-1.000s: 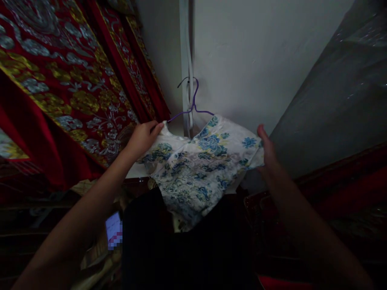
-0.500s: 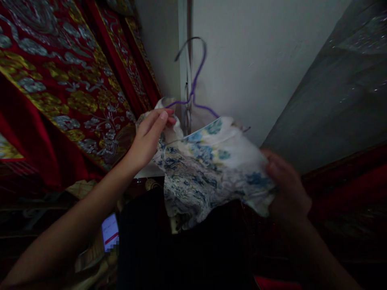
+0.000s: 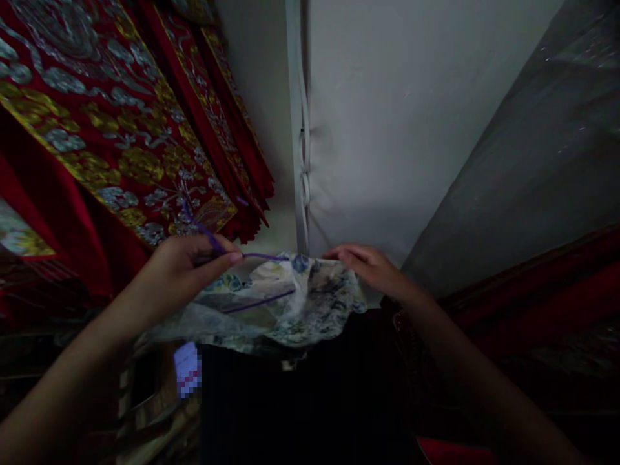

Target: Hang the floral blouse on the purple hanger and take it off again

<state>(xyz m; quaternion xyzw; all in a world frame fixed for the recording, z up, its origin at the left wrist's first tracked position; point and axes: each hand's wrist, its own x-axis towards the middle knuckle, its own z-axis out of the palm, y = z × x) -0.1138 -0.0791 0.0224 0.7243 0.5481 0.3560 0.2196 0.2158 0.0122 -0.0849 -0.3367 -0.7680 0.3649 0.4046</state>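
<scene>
My left hand (image 3: 196, 265) is closed around a purple wire clothes hanger (image 3: 264, 257), its hook pointing up and left. A white garment with a blue floral print (image 3: 314, 300) hangs on the hanger and droops below both hands. The hanger's lower bar shows against the cloth, and its right end disappears into the fabric. At the garment's upper right edge, my right hand (image 3: 363, 263) pinches the cloth with bent fingers. Its thumb is on the near side.
Red cloth with gold and silver embroidery (image 3: 140, 165) hangs at the left. White cables (image 3: 304, 155) run down the pale wall (image 3: 372, 116). Clear plastic sheeting (image 3: 523, 161) covers the right side. A lit phone (image 3: 188, 368) lies low at the left.
My left hand has moved down and left and now grips the hanger, whose hook has swung to the left. The garment has turned and lowered. My right hand has moved inward and up.
</scene>
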